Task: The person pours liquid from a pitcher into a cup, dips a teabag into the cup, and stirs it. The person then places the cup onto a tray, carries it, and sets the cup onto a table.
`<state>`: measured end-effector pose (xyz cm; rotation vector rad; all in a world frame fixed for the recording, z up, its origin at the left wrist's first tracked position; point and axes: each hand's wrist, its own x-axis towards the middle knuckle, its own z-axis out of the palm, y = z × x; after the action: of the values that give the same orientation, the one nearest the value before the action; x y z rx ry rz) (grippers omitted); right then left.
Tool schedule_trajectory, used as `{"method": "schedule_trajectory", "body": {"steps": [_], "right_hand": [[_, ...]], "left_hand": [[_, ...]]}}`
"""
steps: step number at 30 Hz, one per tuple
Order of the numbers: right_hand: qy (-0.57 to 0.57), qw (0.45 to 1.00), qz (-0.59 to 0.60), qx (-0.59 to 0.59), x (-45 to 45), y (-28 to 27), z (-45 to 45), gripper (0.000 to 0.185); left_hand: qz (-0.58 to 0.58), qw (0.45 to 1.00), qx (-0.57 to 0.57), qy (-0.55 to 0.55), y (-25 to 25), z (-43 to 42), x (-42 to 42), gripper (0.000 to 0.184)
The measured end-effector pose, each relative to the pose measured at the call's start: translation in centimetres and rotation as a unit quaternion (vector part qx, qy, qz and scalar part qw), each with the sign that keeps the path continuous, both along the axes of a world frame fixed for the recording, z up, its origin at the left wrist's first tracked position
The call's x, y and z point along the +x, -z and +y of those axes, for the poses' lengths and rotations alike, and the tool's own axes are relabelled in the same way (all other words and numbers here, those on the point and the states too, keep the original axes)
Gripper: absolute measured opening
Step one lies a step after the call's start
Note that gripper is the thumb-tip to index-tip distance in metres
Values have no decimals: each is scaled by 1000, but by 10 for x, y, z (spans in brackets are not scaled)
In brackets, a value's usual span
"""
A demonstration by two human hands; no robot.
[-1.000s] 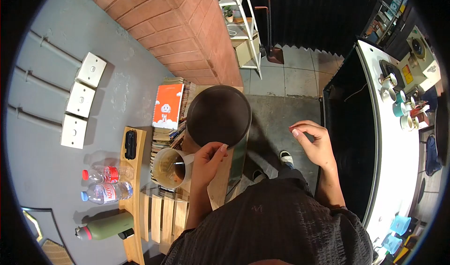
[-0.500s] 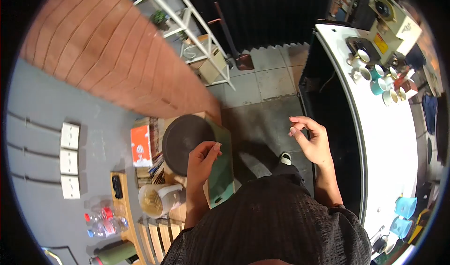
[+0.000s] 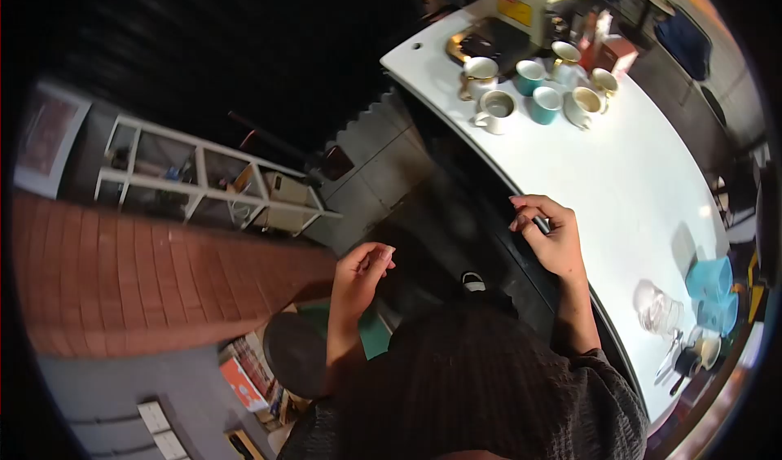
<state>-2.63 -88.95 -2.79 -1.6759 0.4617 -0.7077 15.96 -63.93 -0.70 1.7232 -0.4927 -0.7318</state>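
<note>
My left hand (image 3: pixel 359 279) is raised in front of my body, over the dark floor and beside the brick column. Its fingers are loosely curled, with a small space at the tips, and no object shows in it. My right hand (image 3: pixel 552 234) hovers by the near edge of the white counter (image 3: pixel 603 183). The thumb and bent fingers stand a little apart there, and the dark counter edge shows through the gap. Ahead on the counter stand several cups, among them a teal cup (image 3: pixel 546 106) and a white mug (image 3: pixel 495 111).
A cream machine (image 3: pixel 521 8) stands at the counter's far end. Blue containers (image 3: pixel 710 279), a clear glass jug (image 3: pixel 658 312) and spoons lie to the right. The brick column (image 3: pixel 179 281), a white shelf rack (image 3: pixel 199 171) and a round dark stool top (image 3: pixel 297 354) are at left.
My view has swung right, bringing the counter and cups nearer the middle. The column and stool have shifted down and left in view. Both hands keep nearly the same pose.
</note>
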Motion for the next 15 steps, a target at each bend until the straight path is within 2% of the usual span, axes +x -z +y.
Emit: {"method": "schedule_trajectory", "body": {"steps": [9, 15], "right_hand": [[196, 977, 66, 61, -68, 12, -40, 27], [323, 944, 57, 34, -85, 8, -49, 27]], "left_hand": [[41, 979, 13, 199, 20, -131, 22, 14], [68, 941, -16, 330, 33, -214, 39, 14]]}}
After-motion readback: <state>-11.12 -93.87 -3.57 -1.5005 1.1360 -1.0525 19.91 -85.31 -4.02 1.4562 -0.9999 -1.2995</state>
